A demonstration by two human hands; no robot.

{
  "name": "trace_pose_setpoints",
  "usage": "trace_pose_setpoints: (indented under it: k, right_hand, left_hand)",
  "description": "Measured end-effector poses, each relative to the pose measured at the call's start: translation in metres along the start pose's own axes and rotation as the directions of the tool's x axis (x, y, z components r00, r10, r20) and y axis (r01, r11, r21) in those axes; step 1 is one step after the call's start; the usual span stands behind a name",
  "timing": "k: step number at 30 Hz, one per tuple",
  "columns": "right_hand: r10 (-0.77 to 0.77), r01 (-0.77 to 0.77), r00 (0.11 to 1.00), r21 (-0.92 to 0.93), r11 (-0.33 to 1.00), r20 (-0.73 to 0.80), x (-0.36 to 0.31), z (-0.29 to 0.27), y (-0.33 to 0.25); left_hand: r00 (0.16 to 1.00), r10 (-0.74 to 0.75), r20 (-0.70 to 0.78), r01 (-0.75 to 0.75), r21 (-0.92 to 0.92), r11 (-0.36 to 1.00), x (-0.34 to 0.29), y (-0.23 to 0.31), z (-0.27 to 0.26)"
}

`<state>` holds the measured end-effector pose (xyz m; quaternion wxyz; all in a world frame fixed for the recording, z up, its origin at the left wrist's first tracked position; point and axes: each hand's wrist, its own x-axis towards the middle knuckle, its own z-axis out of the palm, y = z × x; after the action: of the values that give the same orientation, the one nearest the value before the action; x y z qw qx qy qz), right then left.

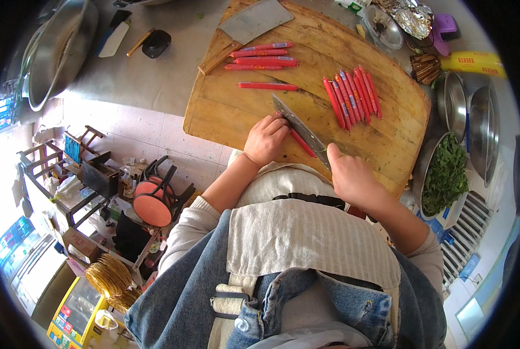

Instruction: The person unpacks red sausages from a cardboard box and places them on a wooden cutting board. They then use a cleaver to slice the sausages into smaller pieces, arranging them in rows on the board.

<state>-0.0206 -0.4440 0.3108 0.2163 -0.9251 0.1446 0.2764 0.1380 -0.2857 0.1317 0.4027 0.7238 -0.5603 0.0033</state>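
Note:
My right hand (353,177) grips a kitchen knife (302,130), its blade pointing away and to the left over the near part of a wooden cutting board (213,110). Under and beside that blade lies a red-wrapped sausage (302,143). The closed fingers of my left hand (266,139) press on the far end of this sausage, close to the blade. A single red sausage (268,86) rests farther off, below a small group of wrapped sausages (266,61). To the right, several more wrapped sausages (353,98) lie side by side in a row.
A cleaver (257,22) lies across the board's far left corner. Right of the board stand a bowl of green leaves (444,174) and metal bowls (451,102). A large steel basin (68,52) is at far left. A red round stool (152,203) stands on the floor.

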Motion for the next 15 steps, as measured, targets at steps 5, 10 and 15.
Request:
trace_pose_setpoints:
  k: [5,10,15]
  right_hand:
    - [0.031,-0.027,0.995,-0.043,0.999,0.097,-0.016,-0.011,0.007]
    - [0.014,-0.009,0.997,-0.07,0.998,0.076,-0.023,-0.009,0.009]
    - [0.035,-0.026,0.996,-0.113,0.993,0.079,-0.023,-0.004,0.012]
  left_hand:
    - [1.0,-0.015,-0.006,0.015,-0.006,1.0,-0.002,0.0,0.002]
    - [0.996,-0.085,0.013,0.085,-0.019,0.996,0.004,-0.002,-0.005]
    - [0.982,-0.177,0.071,0.178,-0.015,0.984,0.027,-0.03,-0.019]
